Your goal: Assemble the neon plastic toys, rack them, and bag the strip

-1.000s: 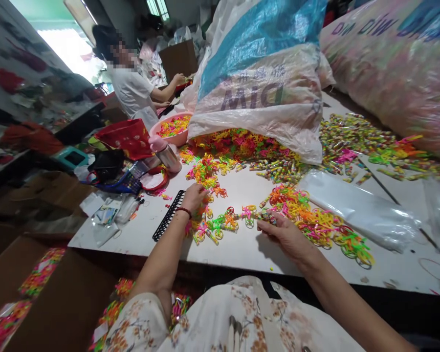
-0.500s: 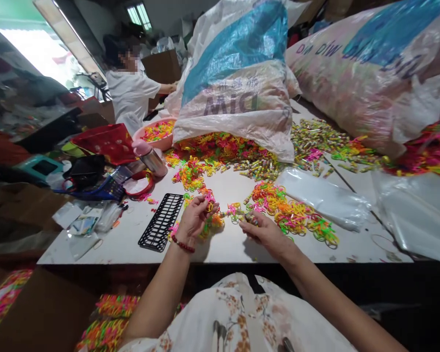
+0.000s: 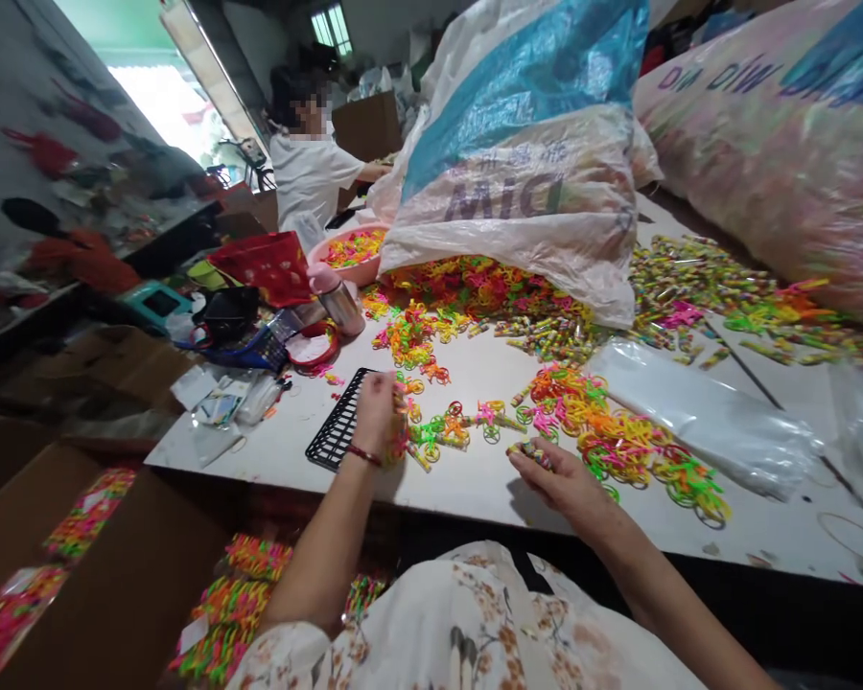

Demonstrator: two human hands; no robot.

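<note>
My left hand (image 3: 375, 412) is over the right edge of a black slotted plastic rack (image 3: 341, 422); its fingers are hidden and blurred. Beside that hand, bright plastic pieces with rings and wheel-like ends (image 3: 442, 426) lie in a loose row, some with small patterned tubes among them. My right hand (image 3: 565, 474) is closed around several small patterned tubes (image 3: 532, 452), just above the front part of the table. Behind it spreads a pile of coloured plastic ring pieces (image 3: 604, 422).
A big white-and-blue sack (image 3: 510, 163) spills coloured pieces onto the white table (image 3: 475, 355). Loose tubes (image 3: 697, 287) lie behind clear plastic bags (image 3: 705, 412). A steel-and-pink bottle (image 3: 338, 299) and a pink basin (image 3: 363, 270) stand left. Another person (image 3: 306, 172) works beyond.
My left hand has moved left, from above the coloured pieces to the rack. My right hand stays closed on the tubes. The view has turned left, shifting the scene rightward.
</note>
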